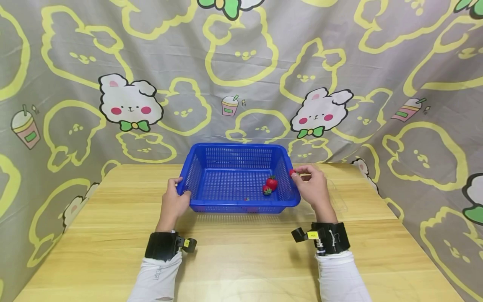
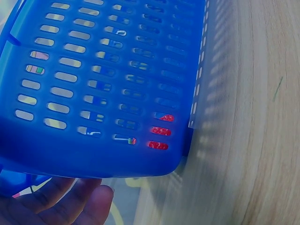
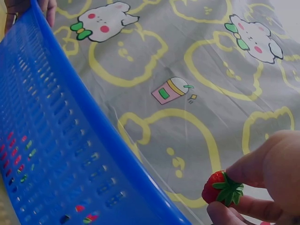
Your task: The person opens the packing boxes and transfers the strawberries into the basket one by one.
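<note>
A blue plastic basket [image 1: 237, 203] with slotted walls stands on the wooden table. My left hand [image 1: 175, 203] grips its left rim, and part of that hand's fingers [image 2: 70, 201] shows below the basket edge in the left wrist view. Just at the right rim, my right hand [image 1: 314, 188] pinches a small red strawberry [image 3: 214, 183] by thumb and fingers, its green leaves showing. Inside the basket, two strawberries [image 1: 271, 183] lie together at the right. More red shows through the slots of the front wall, mostly hidden.
A clear plastic container [image 1: 341, 199] lies on the table [image 1: 241, 247] to the right, partly behind my right hand. A grey curtain [image 1: 181, 54] with cartoon prints hangs close behind the basket and along both sides.
</note>
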Available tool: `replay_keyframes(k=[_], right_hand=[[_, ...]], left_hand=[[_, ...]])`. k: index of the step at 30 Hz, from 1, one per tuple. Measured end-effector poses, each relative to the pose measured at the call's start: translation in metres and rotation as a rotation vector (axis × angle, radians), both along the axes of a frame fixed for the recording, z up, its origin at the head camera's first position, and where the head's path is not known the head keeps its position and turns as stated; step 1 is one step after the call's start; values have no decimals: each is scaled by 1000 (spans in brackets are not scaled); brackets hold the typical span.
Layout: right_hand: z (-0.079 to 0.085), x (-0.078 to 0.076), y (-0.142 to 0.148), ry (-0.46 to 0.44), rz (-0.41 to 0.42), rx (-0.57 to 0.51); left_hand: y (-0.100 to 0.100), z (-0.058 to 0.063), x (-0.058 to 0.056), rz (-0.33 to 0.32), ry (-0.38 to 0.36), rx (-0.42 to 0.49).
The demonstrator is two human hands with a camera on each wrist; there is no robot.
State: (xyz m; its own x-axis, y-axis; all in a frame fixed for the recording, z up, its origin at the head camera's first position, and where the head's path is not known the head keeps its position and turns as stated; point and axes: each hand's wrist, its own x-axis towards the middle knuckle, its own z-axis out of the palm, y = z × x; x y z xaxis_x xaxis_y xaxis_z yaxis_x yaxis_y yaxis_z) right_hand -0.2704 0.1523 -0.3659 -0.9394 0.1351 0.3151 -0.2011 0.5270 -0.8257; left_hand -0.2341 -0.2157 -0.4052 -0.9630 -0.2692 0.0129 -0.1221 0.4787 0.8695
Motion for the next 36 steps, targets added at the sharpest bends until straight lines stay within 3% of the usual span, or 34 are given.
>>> replay_keyframes(k=[19,25,32,36], right_hand=[[-5,4,-16,-27,68,59],[-3,2,-13,-3,8,51],[-7,-4,-3,94,-93,49],[-9,-7,3,92,-134,57]], left_hand=[[1,-2,-1,-5,11,-8],[1,-2,-2,-6,7,-3],[1,-2,-2,1,2,-6],[0,-2,-2,3,6,-4]])
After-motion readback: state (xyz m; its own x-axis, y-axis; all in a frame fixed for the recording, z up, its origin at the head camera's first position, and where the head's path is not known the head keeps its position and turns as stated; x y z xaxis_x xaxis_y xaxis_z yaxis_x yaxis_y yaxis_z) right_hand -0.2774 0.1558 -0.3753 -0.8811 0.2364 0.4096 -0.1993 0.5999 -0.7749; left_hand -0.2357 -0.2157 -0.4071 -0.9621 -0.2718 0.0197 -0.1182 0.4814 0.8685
